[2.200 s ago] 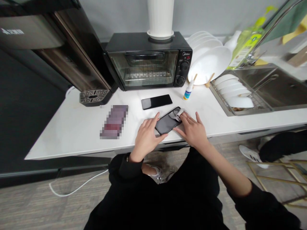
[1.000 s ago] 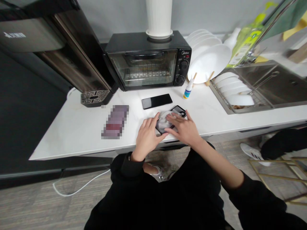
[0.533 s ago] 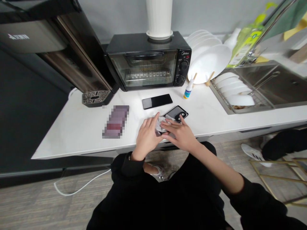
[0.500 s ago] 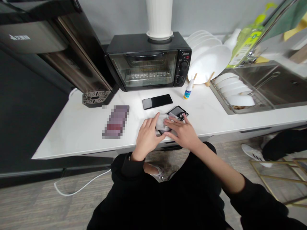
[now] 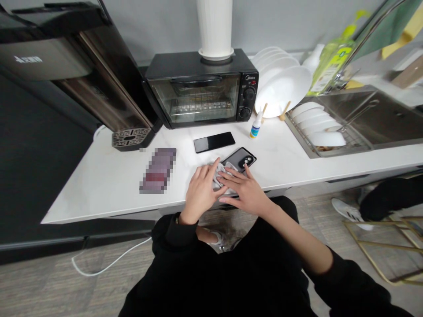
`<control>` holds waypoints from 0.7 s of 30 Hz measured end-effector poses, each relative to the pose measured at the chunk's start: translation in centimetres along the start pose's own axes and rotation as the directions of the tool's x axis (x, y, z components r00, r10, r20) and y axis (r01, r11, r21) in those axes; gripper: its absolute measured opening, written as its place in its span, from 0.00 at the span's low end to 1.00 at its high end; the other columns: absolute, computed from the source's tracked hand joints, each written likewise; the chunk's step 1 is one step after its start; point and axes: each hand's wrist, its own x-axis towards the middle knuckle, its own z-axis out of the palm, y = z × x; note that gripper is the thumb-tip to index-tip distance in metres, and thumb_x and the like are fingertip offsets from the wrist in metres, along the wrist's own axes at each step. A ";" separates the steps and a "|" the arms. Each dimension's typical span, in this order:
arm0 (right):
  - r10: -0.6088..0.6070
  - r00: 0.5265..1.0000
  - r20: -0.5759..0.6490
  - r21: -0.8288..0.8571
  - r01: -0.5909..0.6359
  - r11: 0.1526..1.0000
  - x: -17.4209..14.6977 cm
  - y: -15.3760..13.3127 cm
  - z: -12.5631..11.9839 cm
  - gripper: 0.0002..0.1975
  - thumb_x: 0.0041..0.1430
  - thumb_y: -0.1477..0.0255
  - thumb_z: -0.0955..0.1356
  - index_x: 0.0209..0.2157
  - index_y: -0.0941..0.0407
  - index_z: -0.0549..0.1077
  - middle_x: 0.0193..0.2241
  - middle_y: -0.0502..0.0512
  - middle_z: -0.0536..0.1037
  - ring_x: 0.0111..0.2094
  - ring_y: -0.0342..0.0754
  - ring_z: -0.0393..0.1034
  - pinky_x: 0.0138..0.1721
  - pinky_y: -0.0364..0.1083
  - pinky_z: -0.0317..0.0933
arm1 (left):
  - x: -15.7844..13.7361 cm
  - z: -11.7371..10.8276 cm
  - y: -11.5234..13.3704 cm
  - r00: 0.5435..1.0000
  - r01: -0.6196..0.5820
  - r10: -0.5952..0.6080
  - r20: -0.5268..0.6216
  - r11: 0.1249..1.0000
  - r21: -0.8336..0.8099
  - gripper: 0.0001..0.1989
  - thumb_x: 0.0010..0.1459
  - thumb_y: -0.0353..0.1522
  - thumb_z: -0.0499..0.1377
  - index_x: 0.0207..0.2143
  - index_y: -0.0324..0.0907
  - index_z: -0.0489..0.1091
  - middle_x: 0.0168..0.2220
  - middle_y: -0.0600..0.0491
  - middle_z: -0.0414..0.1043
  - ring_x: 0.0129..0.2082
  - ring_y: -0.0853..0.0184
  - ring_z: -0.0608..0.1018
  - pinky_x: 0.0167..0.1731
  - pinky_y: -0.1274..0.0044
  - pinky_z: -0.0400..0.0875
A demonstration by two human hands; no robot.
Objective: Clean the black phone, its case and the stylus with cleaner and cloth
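Observation:
A phone (image 5: 240, 157) with a dark back and camera bump lies at a slant near the counter's front edge. Crumpled on its lower left end is a light grey cloth (image 5: 232, 166). My right hand (image 5: 246, 191) presses this cloth under its fingertips, with its thumb held apart. Around the same end of the phone, my left hand (image 5: 201, 190) rests with thumb and index finger spread beside the cloth; its fingertips are partly hidden. A second phone (image 5: 214, 142), black screen up, lies behind. Beyond, a small spray bottle (image 5: 255, 127) stands upright.
A toaster oven (image 5: 201, 88) stands at the back, bearing a white pot (image 5: 215, 28). On the left are a dispenser machine (image 5: 128, 138) and a blurred-out flat item (image 5: 158, 169). White plates (image 5: 280, 92) and a sink (image 5: 357, 114) lie right. Another person's shoe (image 5: 348, 211) shows below.
The cloth has slid toward the phone's lower left end with my right hand, uncovering more of the phone's back. My left hand stays at that end. The view has shifted slightly.

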 end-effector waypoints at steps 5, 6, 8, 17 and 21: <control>-0.043 0.998 -0.046 -0.028 0.042 0.999 0.4 1.2 -1.3 0.25 0.75 0.55 0.61 0.67 0.49 0.68 0.69 0.54 0.69 0.74 0.57 0.54 0.74 0.72 0.40 | 0.0 -0.1 0.1 1.000 -0.001 0.001 0.003 1.000 -0.002 0.44 0.64 0.47 0.64 0.75 0.45 0.49 0.57 0.43 0.70 0.56 0.50 0.71 0.58 0.60 0.71; -0.043 0.998 -0.037 -0.041 0.042 0.998 0.4 1.4 -1.3 0.26 0.75 0.55 0.61 0.68 0.49 0.67 0.68 0.55 0.70 0.73 0.57 0.57 0.74 0.72 0.40 | 0.0 -0.1 0.2 1.000 -0.002 0.002 0.006 1.000 0.000 0.44 0.65 0.47 0.64 0.75 0.45 0.49 0.56 0.43 0.70 0.56 0.50 0.71 0.58 0.59 0.71; -0.005 0.999 -0.036 -0.074 0.002 0.997 0.4 1.7 -1.0 0.27 0.74 0.54 0.62 0.68 0.50 0.66 0.66 0.57 0.72 0.71 0.58 0.62 0.74 0.73 0.41 | 0.1 -0.1 0.3 1.000 -0.001 0.001 0.003 1.000 0.001 0.42 0.65 0.46 0.63 0.75 0.46 0.51 0.55 0.43 0.71 0.56 0.50 0.71 0.58 0.59 0.71; 0.094 0.987 -0.129 0.052 -0.087 0.995 0.1 7.6 -3.2 0.30 0.71 0.54 0.66 0.70 0.48 0.63 0.72 0.57 0.64 0.74 0.59 0.54 0.73 0.70 0.48 | -0.5 -1.5 -1.1 0.999 -0.028 0.036 0.034 0.978 -0.205 0.34 0.66 0.39 0.63 0.71 0.50 0.59 0.75 0.44 0.51 0.71 0.54 0.63 0.70 0.59 0.62; 0.052 0.998 0.017 0.087 -0.053 0.995 0.5 9.9 -3.8 0.55 0.61 0.48 0.73 0.77 0.49 0.41 0.75 0.64 0.54 0.73 0.64 0.56 0.70 0.70 0.55 | 0.1 -2.7 -0.7 0.990 -0.130 0.136 0.033 0.981 -0.143 0.31 0.71 0.43 0.57 0.72 0.48 0.58 0.77 0.45 0.50 0.76 0.54 0.55 0.74 0.55 0.53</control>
